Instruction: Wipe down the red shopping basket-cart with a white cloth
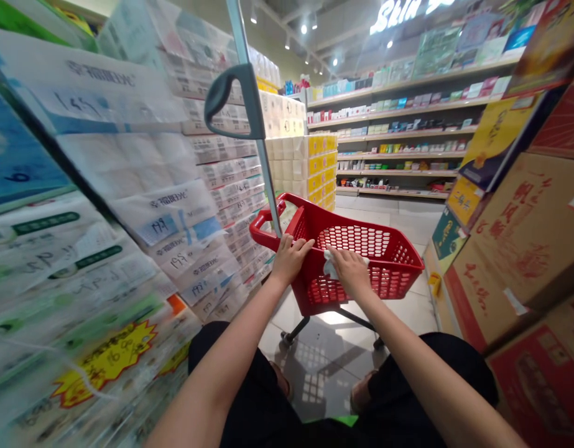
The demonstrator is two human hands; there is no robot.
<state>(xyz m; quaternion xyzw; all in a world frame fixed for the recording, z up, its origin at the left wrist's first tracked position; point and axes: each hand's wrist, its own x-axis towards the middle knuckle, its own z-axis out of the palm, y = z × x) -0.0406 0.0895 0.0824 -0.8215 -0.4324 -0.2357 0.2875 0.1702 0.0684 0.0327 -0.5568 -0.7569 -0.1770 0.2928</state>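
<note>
A red rolling shopping basket (314,295) with perforated walls stands in front of my knees, its grey pull handle (256,102) raised at the left. My left hand (290,256) has its fingers curled over the basket's near rim, close to the handle pole. Farther right on the same rim, my right hand (352,269) presses a crumpled white cloth or tissue (331,264) against the red plastic. Part of the white piece is hidden under the fingers. No goods show inside the basket.
Stacked tissue packs (175,230) rise close on the left, some with yellow price signs (107,361). Cardboard cartons (524,242) are piled on the right. Shelves of small boxes and bottles (398,130) line the back, beyond the tiled floor (375,205).
</note>
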